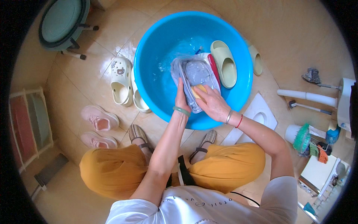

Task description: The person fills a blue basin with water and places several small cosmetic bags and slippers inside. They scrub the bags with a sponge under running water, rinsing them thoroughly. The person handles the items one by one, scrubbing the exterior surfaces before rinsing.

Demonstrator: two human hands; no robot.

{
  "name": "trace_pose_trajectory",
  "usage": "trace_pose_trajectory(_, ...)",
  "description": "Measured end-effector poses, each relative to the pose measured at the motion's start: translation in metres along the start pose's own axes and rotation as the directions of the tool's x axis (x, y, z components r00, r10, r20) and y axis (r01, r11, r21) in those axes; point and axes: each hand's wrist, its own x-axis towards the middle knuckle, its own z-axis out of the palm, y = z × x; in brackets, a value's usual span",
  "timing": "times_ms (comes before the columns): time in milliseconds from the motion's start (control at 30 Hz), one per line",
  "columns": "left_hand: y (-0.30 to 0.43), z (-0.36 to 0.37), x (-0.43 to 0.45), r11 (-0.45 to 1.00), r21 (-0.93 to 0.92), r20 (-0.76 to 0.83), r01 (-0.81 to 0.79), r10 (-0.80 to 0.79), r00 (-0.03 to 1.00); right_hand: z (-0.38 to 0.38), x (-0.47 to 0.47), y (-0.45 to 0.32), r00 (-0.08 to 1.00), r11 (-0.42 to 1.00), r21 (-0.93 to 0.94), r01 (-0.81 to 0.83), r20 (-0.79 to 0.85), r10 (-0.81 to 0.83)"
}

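A large blue plastic basin point(156, 25) with some water in it sits before me. My left hand point(183, 96), with a green bangle at the wrist, holds the left side of a wet grey fabric item point(195, 72), which looks like a shoe or a bag. In my right hand point(214, 103) is a yellowish block point(199, 92), perhaps soap or a sponge, pressed to the near end of the grey item. A pale green slipper point(225, 65) leans inside the basin's right wall. Between it and the grey item lies a red and white thing point(214, 67), partly hidden.
White clogs point(121, 81) stand left of the basin, one partly behind its rim, with pink sneakers point(99, 117) nearer me. Another green slipper point(256, 61) and a white squat toilet point(260, 112) are on the right. A round stool point(64, 21) stands at upper left.
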Motion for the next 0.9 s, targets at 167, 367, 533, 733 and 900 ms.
trace_pose_trajectory(167, -0.003, 0.004, 0.005, 0.998, -0.059, 0.024, -0.015, 0.016, 1.0, -0.002, 0.035, -0.001, 0.982, 0.953, -0.285, 0.102, -0.126, -0.143)
trace_pose_trajectory(367, -0.007, 0.024, 0.012, 0.984, 0.117, -0.18, -0.137, 0.157, 0.971, -0.011, 0.067, 0.026, 0.984, 0.942, -0.326, -0.08, -0.178, 0.022)
trace_pose_trajectory(533, 0.017, 0.005, 0.005, 0.99, -0.064, -0.017, -0.122, 0.121, 0.992, -0.042, 0.0, -0.038, 0.997, 0.995, 0.084, 0.05, 0.05, -0.054)
trace_pose_trajectory(733, 0.01, 0.007, 0.001, 0.998, -0.049, 0.11, 0.048, -0.042, 0.993, -0.012, 0.042, -0.004, 0.972, 0.972, -0.232, -0.023, -0.232, -0.032)
trace_pose_trajectory(900, -0.004, 0.028, -0.005, 0.999, 0.011, 0.009, 0.033, -0.033, 0.999, -0.005, 0.072, 0.031, 0.991, 0.981, -0.149, -0.125, -0.07, 0.115)
